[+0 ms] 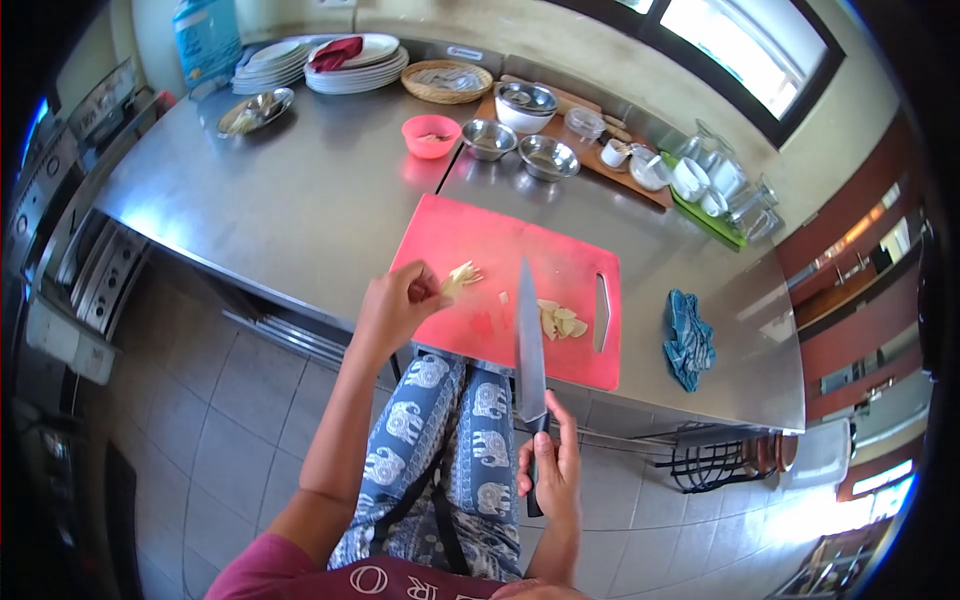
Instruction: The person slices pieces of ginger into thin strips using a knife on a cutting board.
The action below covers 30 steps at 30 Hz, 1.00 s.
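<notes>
A pink-red cutting board [560,250] lies on the steel counter in front of me. My right hand [555,465] is wrapped round the black handle of a large kitchen knife [530,345]. Its blade points away from me, over the board. Pale thin slices [562,321] lie just right of the blade, with a small pale piece [504,297] on its left. My left hand [398,300] is closed in a pinch at the board's left side, its fingertips beside a small pile of pale, thin strips [464,274]. Whether anything is between those fingertips is hard to see.
A crumpled blue cloth [688,340] lies right of the board. Behind stand a pink bowl [431,136], metal bowls [549,157], stacked plates [356,75], a wicker basket [447,80] and an oval metal dish [256,112]. Cups and glass jugs [755,207] line the back right.
</notes>
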### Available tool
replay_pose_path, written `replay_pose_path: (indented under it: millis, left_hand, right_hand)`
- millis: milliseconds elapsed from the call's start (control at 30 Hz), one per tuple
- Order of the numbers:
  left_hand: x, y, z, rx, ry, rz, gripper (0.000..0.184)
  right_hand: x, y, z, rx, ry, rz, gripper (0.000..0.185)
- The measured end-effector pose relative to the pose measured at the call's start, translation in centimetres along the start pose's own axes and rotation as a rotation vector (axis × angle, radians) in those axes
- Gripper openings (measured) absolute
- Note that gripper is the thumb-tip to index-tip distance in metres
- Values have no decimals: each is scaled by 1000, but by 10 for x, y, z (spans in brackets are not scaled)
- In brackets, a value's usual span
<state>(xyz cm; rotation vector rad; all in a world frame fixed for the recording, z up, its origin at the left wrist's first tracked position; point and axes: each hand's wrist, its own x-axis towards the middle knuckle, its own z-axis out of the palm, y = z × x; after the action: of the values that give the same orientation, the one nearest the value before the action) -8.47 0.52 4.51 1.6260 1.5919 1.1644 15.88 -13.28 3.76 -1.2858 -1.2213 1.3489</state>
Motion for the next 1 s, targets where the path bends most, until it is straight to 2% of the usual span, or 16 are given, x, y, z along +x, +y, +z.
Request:
replay_pose_path:
  millis: [233,400,500,600,700,1000]
  left_hand:
    - [-3,-8,33,-144,-91,22,20]
    - [8,-8,68,-76,-48,205,22]
    - [7,-5,81,141,-33,224,20]
    - [10,4,76,291,67,214,19]
    - [24,2,73,254,102,222,20]
    - [65,10,86,615,-209,172,21]
  right_hand:
    - [4,-5,-3,136,22,82,44]
    - [-1,-9,-16,161,-17,86,46]
    - [-4,-8,-16,160,-5,70,46]
    - [-5,-8,-16,106,-1,41,46]
    - [-6,-7,-17,124,15,50,46]
    - [-4,1,-17,97,13,-2,47]
